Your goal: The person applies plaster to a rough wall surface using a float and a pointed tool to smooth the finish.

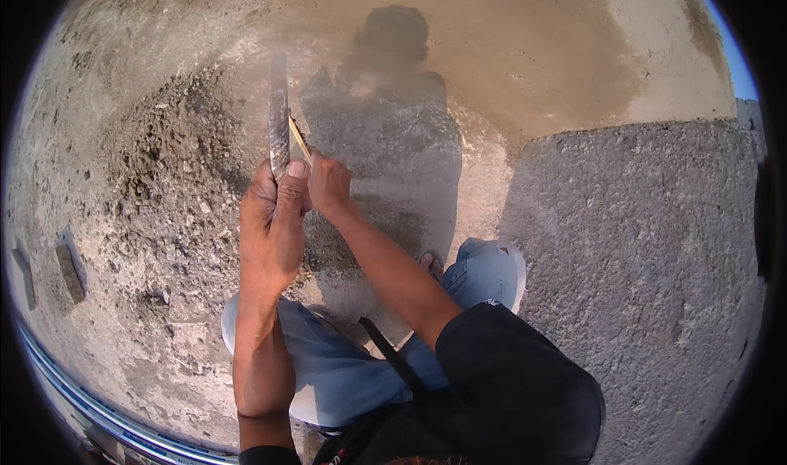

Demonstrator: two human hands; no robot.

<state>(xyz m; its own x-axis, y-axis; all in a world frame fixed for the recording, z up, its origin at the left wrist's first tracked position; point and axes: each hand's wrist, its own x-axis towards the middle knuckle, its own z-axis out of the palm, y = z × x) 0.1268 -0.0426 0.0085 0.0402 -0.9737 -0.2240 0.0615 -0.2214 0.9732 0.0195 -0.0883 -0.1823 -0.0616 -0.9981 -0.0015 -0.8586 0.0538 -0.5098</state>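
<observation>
We are watching the left hand (pixel 275 207) closing firmly around the near end of a long, flat grey strip (pixel 279 108), thumb pressing on top; the strip is pointing to the far side. The right hand (pixel 329 183), just beside it on the right, is curling into a fist around a thin, light-coloured stick (pixel 299 137) with a dark, rough edge; we are not making out its fingertips. The stick is slanting close against the strip's right side; contact we cannot tell. Left of both, we are noting loose rubble (pixel 168 141) lying on the ground, with two blocks (pixel 70 274) sitting farther left and nearer. A brown wet patch (pixel 525 55) is spreading across the far side, and rough grey paving (pixel 631 285) is filling the right
</observation>
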